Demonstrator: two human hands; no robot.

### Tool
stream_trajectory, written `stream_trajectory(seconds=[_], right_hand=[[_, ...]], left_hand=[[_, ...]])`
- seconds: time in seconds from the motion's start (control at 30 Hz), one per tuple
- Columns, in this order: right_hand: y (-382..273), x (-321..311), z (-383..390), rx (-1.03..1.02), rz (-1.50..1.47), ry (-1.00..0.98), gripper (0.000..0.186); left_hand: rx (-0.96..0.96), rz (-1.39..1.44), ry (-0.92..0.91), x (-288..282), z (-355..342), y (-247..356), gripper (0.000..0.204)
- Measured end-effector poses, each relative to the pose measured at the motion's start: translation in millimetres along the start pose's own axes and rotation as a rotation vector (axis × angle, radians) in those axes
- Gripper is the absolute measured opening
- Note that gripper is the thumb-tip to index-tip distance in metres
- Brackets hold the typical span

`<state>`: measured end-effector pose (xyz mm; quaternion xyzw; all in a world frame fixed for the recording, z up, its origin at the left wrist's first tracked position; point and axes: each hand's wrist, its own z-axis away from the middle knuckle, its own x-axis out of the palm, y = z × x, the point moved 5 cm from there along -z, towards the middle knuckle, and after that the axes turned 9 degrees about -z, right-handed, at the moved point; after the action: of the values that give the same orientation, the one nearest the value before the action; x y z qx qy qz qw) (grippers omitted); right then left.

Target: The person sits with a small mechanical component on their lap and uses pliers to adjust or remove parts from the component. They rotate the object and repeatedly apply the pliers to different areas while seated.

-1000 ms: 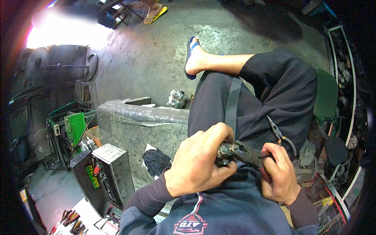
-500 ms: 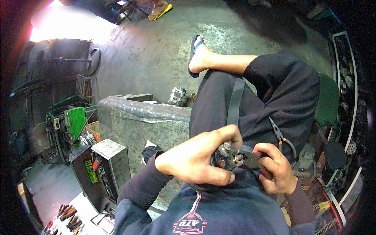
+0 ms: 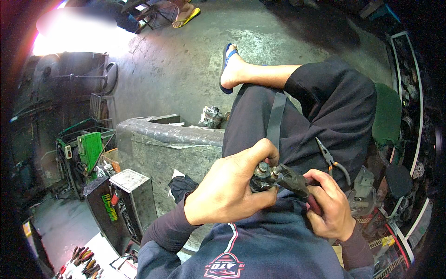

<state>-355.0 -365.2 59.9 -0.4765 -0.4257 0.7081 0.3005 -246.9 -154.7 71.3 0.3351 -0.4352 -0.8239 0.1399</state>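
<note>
My left hand point(image 3: 232, 188) is wrapped around a small dark metal part with bolt studs point(image 3: 263, 172), above my lap. A nut and threaded end show on its top; my palm and fingers hide the rest. My right hand point(image 3: 331, 204) is closed on a pair of pliers with dark red handles point(image 3: 293, 180). Their broad dark jaws point left, right at a small stud on the metal part. Whether the jaws grip that stud, I cannot tell. On my dark trouser leg lie long-nose pliers point(image 3: 331, 160), tip pointing away from me.
A worn grey bench-like block point(image 3: 172, 149) stands to my left, with an alternator point(image 3: 212, 116) beyond it. Further left are a metal box point(image 3: 132, 181), a green panel point(image 3: 89, 151) and several hand tools point(image 3: 82, 255). Shelves of parts point(image 3: 411, 116) line the right. Another person's foot point(image 3: 185, 16) shows far off.
My left hand has shifted slightly up and left, and the metal part is tilted so its studs show more. The pliers' jaws have turned and are seen more clearly.
</note>
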Motion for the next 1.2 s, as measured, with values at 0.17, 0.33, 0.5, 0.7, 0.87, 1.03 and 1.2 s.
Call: stream_trajectory(seconds=[0.17, 0.33, 0.5, 0.7, 0.87, 1.03, 1.2], right_hand=[[-4, 0, -1, -0.019, 0.045, 0.022, 0.036], [-5, 0, -4, -0.017, 0.074, -0.01, 0.027], [11, -2, -5, -0.09, 0.051, -0.022, 0.027], [24, -7, -18, -0.218, -0.024, -0.121, 0.032], [19, -12, -12, -0.098, -0.02, -0.083, 0.037], [9, -3, 1, 0.003, 0.009, -0.038, 0.04], [0, -2, 5, 0.028, 0.006, -0.003, 0.038]], left_hand=[[0.035, -0.083, 0.11, 2, 2, 4, 0.041], [0.072, -0.187, 0.146, 3, 5, 5, 0.042], [0.004, 0.015, -0.067, 3, 0, 1, 0.048], [0.069, 0.224, -0.401, -1, -3, -3, 0.062], [0.098, 0.141, -0.233, 0, -4, -11, 0.056], [0.013, 0.103, -0.153, -3, -3, -5, 0.048], [0.067, 0.013, -0.019, -1, 0, -1, 0.045]])
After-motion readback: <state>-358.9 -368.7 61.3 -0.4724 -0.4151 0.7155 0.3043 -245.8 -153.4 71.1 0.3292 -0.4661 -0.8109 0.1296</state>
